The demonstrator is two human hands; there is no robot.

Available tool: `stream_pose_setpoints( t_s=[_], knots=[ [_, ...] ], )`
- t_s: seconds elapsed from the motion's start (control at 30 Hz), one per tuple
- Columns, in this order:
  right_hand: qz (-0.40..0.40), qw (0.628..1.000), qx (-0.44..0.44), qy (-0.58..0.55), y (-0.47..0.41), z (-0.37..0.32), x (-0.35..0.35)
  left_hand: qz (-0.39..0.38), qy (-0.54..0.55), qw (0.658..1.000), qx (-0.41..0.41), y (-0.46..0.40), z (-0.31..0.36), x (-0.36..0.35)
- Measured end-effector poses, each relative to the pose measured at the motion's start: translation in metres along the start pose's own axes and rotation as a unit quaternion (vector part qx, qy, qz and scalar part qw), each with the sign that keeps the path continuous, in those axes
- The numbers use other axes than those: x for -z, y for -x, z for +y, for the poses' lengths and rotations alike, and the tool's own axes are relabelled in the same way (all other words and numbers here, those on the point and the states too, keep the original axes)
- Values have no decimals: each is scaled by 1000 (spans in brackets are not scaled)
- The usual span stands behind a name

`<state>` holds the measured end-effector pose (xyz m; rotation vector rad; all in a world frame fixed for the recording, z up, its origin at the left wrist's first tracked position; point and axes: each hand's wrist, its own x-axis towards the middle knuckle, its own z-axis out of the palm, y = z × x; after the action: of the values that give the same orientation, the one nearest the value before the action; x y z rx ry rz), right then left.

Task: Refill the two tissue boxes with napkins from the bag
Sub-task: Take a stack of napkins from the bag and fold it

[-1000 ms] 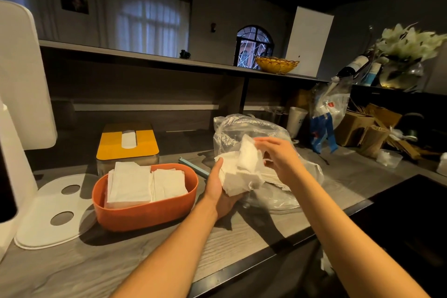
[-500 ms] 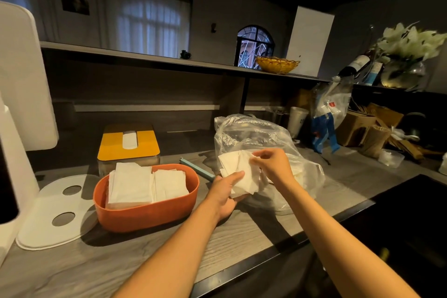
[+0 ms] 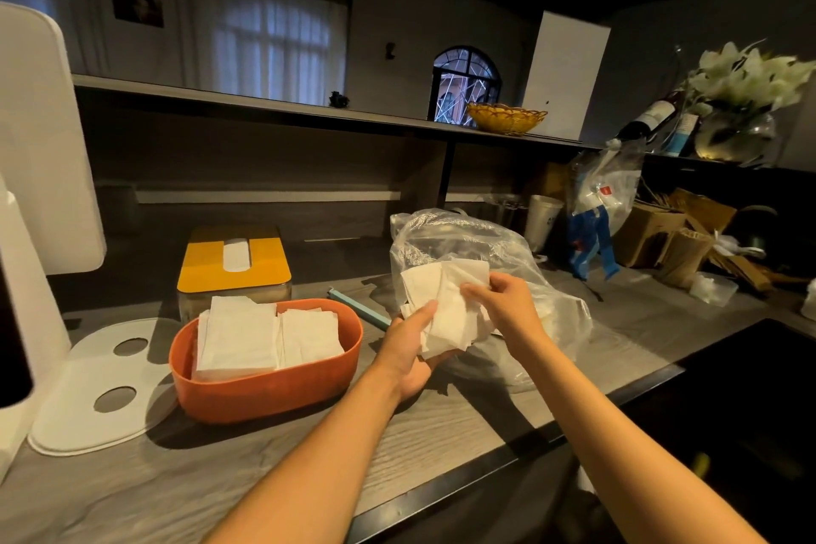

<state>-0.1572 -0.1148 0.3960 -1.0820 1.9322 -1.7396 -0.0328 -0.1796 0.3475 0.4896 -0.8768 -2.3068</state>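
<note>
Open orange oval plastic tissue box at near left of the grey wooden counter, packed with two side-by-side stacks of white folded napkins. Just behind it, closed clear tissue box with yellow lid, one white tissue poking through the slot. To the right, crumpled clear plastic bag, a loose bunch of white napkins held up at its mouth.
</note>
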Motion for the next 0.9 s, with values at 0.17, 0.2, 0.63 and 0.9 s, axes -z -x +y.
stream_pose_setpoints(
  t_s=[0.17,0.2,0.63,0.9],
  knots=[
    [78,995,51,-21,-7,-2,3,27,36,999,6,-6,-1,1],
    [89,994,64,-26,-8,-6,6,35,39,999,9,-7,-1,1],
    [-78,981,66,167,-9,-15,-16,-25,46,998,29,0,3,3],
    [-63,991,30,110,-6,-16,-18,0,-35,999,3,-4,-5,2]
  ],
)
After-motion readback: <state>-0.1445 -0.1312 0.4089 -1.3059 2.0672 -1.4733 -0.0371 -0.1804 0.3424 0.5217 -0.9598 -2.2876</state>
